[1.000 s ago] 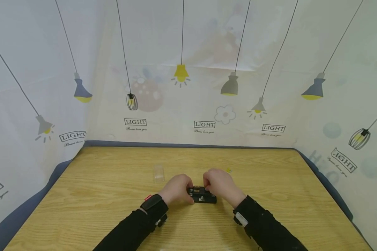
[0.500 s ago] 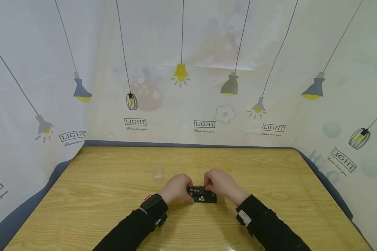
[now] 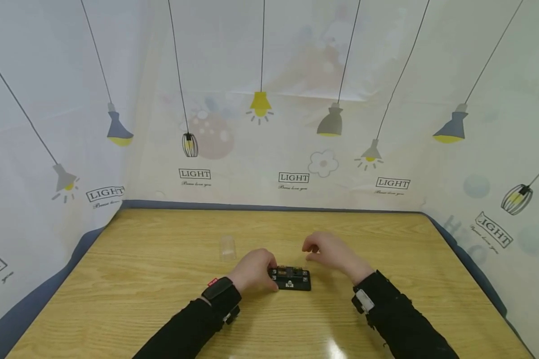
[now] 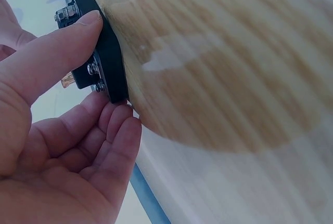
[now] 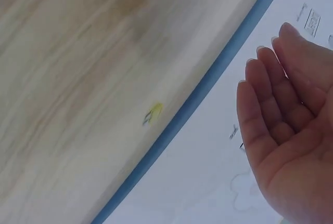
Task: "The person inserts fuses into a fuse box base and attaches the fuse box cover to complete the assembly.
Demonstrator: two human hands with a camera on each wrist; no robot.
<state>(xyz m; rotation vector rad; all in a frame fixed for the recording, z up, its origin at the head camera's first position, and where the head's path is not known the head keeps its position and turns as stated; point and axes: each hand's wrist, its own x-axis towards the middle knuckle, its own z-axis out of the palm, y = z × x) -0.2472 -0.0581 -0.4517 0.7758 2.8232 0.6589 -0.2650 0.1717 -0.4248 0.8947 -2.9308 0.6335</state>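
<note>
A small black fuse block point(image 3: 294, 284) with metal screw terminals lies on the table. My left hand point(image 3: 253, 270) holds its left end, thumb on the near side and fingers on the far side. In the left wrist view, an amber translucent piece point(image 4: 67, 80) stands out of the block. My right hand point(image 3: 332, 253) hovers to the right of the block, fingers loosely bent and holding nothing. A small yellow blade fuse point(image 5: 153, 114) with metal prongs lies on the table in the right wrist view; in the head view the right hand hides it.
A clear plastic cup point(image 3: 227, 248) is on the table point(image 3: 161, 279) behind the left hand. A light cloth printed with lamps point(image 3: 292, 129) hangs around the table's back and sides.
My right hand has let go of the top of the fuse block and moved right and away from it. The left hand keeps its hold on the block.
</note>
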